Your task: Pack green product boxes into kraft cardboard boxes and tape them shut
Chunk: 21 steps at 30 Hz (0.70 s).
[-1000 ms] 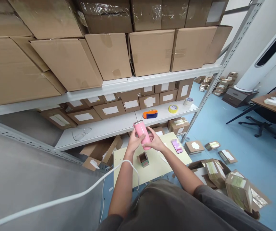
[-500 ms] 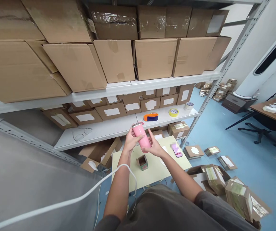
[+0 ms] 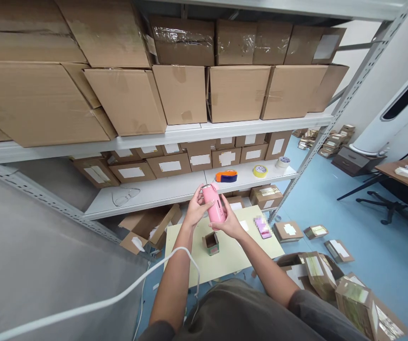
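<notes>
A pink tumbler [image 3: 213, 204] with a silver rim and dark lettering on its side is held in the air, tilted, above the pale yellow table [image 3: 185, 270]. My left hand [image 3: 195, 208] is closed round its upper left side, the thumb across the front. Lower on the right, my right hand [image 3: 230, 221] grips it near the base. Below the hands a small green cardboard box [image 3: 212, 244] stands on the table with its top open. A phone [image 3: 262, 227], partly blurred out, lies at the table's right side.
On the shelf [image 3: 154, 193] ahead lie glasses [image 3: 125, 196], an orange and blue strap [image 3: 226, 176] and yellow tape [image 3: 259, 171]. Cartons [image 3: 239, 92] fill the shelf above. A white cable [image 3: 118, 297] arches in front at left. Packed boxes [image 3: 317, 272] crowd the floor at right.
The tumbler has been turned in my hands, so that dark lettering now faces me. Both hands still hold it. The view has shifted slightly.
</notes>
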Motion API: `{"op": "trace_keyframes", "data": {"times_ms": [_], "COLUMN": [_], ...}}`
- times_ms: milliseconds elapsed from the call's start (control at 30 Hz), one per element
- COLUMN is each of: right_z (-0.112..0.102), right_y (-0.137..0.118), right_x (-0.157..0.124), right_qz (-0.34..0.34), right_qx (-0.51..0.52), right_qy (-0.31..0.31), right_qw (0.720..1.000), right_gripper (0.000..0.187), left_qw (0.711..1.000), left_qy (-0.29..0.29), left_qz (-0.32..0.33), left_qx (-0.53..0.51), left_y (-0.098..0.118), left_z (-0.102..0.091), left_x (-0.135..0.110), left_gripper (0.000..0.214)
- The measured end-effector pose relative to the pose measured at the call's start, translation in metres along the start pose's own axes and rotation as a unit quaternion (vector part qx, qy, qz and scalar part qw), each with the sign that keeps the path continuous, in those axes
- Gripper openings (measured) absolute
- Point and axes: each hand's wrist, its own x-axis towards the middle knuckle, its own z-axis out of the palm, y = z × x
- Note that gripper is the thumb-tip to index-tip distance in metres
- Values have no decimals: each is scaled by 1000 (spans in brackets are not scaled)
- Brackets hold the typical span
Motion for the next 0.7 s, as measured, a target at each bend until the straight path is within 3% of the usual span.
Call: {"op": "trace_keyframes", "data": {"times_ms": [100,200,400,600,700], "right_z": [-5,-10,-7,-21,-37], "right_y": [-5,-5,18,69,113], "right_x": [1,3,2,2,0], "right_qz": [11,8,32,32,101], "right_qx": [20,9,-39,-113,-155], "right_qy": [-33,-19,-5,-27,-19], "right_qw": [999,1000,999,993,983], "right_gripper": [140,137,135,132,130], "left_qw": [1000,999,996,995,994], "left_qy": [-21,-32,-21,12,44], "left_qz": [-7,1,-1,1,-10], "left_qx": [-8,-1,82,100,97], "left_y": [-2,0,7,-25,-54], "left_z": [-1,-2,-6,-20,-29], "left_x": [-1,-1,6,8,0], "left_gripper": [116,105,81,68,69]}}
